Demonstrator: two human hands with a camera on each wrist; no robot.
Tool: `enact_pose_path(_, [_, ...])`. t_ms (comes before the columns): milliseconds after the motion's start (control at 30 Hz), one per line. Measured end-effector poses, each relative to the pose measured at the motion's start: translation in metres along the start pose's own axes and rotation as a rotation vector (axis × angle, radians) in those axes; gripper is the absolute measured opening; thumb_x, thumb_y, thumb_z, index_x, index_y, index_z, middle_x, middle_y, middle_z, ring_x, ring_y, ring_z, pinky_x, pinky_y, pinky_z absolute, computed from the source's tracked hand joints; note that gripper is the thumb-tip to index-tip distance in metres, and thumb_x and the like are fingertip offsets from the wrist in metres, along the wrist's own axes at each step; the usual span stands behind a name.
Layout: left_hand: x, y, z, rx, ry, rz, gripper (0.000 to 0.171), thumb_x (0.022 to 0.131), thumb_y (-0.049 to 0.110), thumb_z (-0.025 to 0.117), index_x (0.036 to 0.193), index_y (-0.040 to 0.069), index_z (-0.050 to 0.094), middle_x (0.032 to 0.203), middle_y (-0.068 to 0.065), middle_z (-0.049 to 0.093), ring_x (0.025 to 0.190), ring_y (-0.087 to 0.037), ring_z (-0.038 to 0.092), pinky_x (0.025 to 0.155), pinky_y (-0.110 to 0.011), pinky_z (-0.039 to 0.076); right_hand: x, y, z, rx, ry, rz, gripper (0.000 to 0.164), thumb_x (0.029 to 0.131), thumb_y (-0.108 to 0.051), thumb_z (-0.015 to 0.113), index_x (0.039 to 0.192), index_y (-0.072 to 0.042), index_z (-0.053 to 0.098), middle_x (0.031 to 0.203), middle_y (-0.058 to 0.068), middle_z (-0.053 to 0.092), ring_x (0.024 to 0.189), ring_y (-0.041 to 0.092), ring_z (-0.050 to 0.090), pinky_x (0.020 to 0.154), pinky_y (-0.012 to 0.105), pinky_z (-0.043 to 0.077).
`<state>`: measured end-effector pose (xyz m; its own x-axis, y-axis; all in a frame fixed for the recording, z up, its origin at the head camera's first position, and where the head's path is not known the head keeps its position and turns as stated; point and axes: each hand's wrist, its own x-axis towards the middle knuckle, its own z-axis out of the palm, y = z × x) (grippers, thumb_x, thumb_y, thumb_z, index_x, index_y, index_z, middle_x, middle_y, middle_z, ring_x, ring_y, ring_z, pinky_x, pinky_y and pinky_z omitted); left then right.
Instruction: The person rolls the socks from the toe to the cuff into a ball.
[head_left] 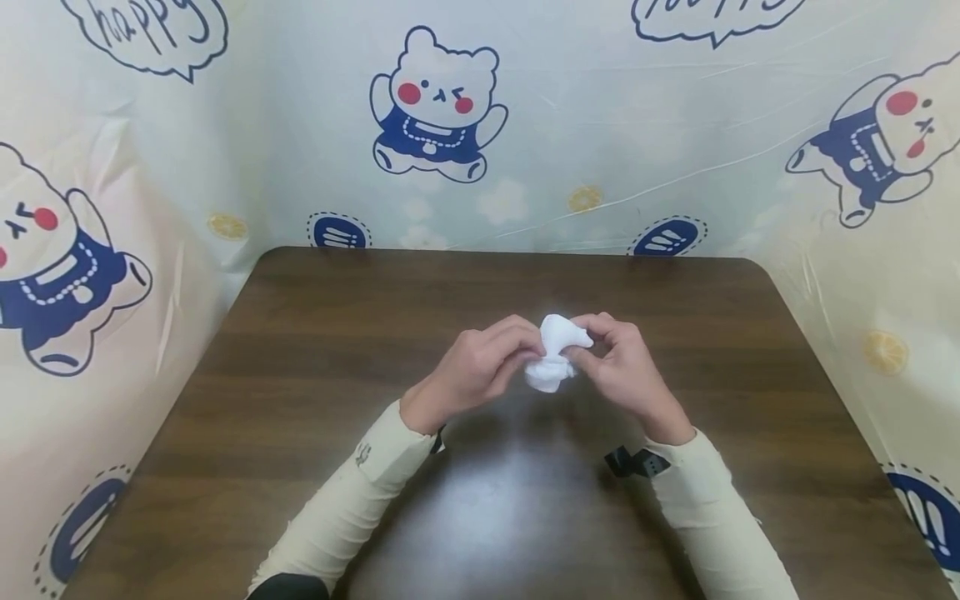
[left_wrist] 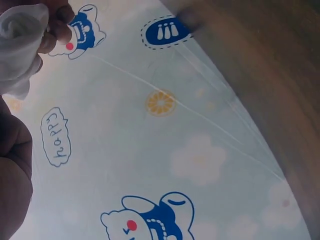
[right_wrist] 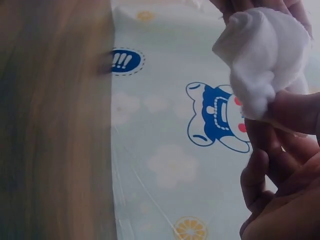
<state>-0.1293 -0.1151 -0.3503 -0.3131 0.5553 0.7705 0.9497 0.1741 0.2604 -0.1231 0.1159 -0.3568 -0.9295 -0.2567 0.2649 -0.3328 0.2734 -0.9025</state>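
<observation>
A small, soft white piece of cloth (head_left: 561,337) is held up over the table between both hands, bunched and folded, with a rounded lobe at the top and a gathered part below. My left hand (head_left: 486,358) pinches its left side with thumb and fingers. On the other side, my right hand (head_left: 626,367) grips it with the thumb across the front. In the right wrist view the cloth (right_wrist: 267,55) shows swirled folds, the thumb pressing on its lower edge. Part of the cloth (left_wrist: 20,45) is cut off by the left wrist view's edge.
Beneath the hands lies a dark brown wooden table (head_left: 315,333) with rounded far corners. A pale printed curtain (head_left: 577,108) with bear figures hangs behind it and along both sides. A small black device (head_left: 636,462) sits at the right wrist.
</observation>
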Motion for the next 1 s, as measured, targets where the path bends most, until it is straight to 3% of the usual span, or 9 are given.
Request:
enact_pose_path(133, [-0.003,0.002,0.001,0.055,-0.041,-0.015,0.010,0.094,0.003,0.069,0.100,0.002,0.061,0.097,-0.006,0.064,0.080,-0.012,0.061,0.066,-0.018,0.050,0.000,0.000,-0.001,0.059,0.088,0.016,0.020,0.090,0.005,0.069,0.110,0.002,0.072,0.100,0.009,0.071,0.086,0.026,0.059,0.069,0.030,0.054])
enact_pose_path(267, [-0.007,0.004,0.003,0.145,-0.046,-0.016,0.008,0.097,0.008,0.067,0.099,0.002,0.061,0.098,-0.005,0.064,0.073,-0.011,0.059,0.055,-0.019,0.045,0.001,-0.006,0.003,0.243,0.243,0.131,0.023,0.093,0.003,0.067,0.115,0.008,0.068,0.103,0.008,0.072,0.090,0.026,0.063,0.074,0.029,0.054])
enact_pose_path(433, [-0.011,0.002,0.014,0.205,-0.036,-0.027,0.008,0.098,0.007,0.065,0.102,0.002,0.061,0.102,-0.007,0.064,0.074,-0.012,0.060,0.058,-0.020,0.049,0.006,-0.018,0.017,0.543,0.423,0.310,0.035,0.096,-0.001,0.065,0.128,0.012,0.060,0.113,0.009,0.065,0.099,0.023,0.054,0.088,0.031,0.044])
enact_pose_path(567, [-0.014,-0.001,0.023,0.168,0.018,-0.077,0.011,0.094,0.003,0.069,0.103,0.001,0.062,0.102,-0.008,0.064,0.079,-0.014,0.062,0.061,-0.022,0.050,0.012,-0.023,0.027,0.660,0.488,0.354,0.037,0.096,0.000,0.064,0.130,0.014,0.058,0.110,0.008,0.061,0.091,0.020,0.049,0.086,0.030,0.040])
enact_pose_path(733, [-0.011,-0.007,0.025,0.032,0.142,-0.119,0.015,0.088,-0.001,0.075,0.101,0.000,0.068,0.099,-0.008,0.067,0.073,-0.012,0.059,0.062,-0.021,0.050,0.013,-0.021,0.027,0.611,0.428,0.325,0.033,0.094,-0.005,0.070,0.120,0.014,0.062,0.092,0.002,0.070,0.081,0.016,0.057,0.079,0.029,0.045])
enact_pose_path(867, [-0.007,-0.012,0.011,-0.099,0.298,-0.169,0.014,0.083,-0.006,0.075,0.095,0.000,0.071,0.090,-0.008,0.068,0.059,-0.011,0.050,0.050,-0.024,0.042,0.009,-0.014,0.014,0.505,0.326,0.302,0.031,0.093,-0.012,0.074,0.116,0.007,0.067,0.095,0.002,0.072,0.087,0.019,0.063,0.084,0.033,0.046])
enact_pose_path(933, [-0.002,-0.012,0.000,-0.148,0.312,-0.264,0.015,0.084,-0.002,0.075,0.098,0.001,0.071,0.090,-0.008,0.068,0.058,-0.013,0.050,0.049,-0.028,0.041,0.007,-0.013,0.006,0.433,0.249,0.291,0.031,0.092,-0.015,0.075,0.116,0.003,0.069,0.101,0.005,0.073,0.094,0.023,0.065,0.088,0.038,0.046])
enact_pose_path(1000, [0.005,-0.011,-0.009,-0.209,0.244,-0.414,0.022,0.086,0.006,0.076,0.108,0.005,0.071,0.095,-0.006,0.069,0.065,-0.014,0.054,0.053,-0.031,0.044,0.006,-0.013,0.000,0.356,0.153,0.265,0.031,0.092,-0.018,0.076,0.116,0.001,0.069,0.107,0.008,0.072,0.097,0.027,0.065,0.089,0.040,0.048])
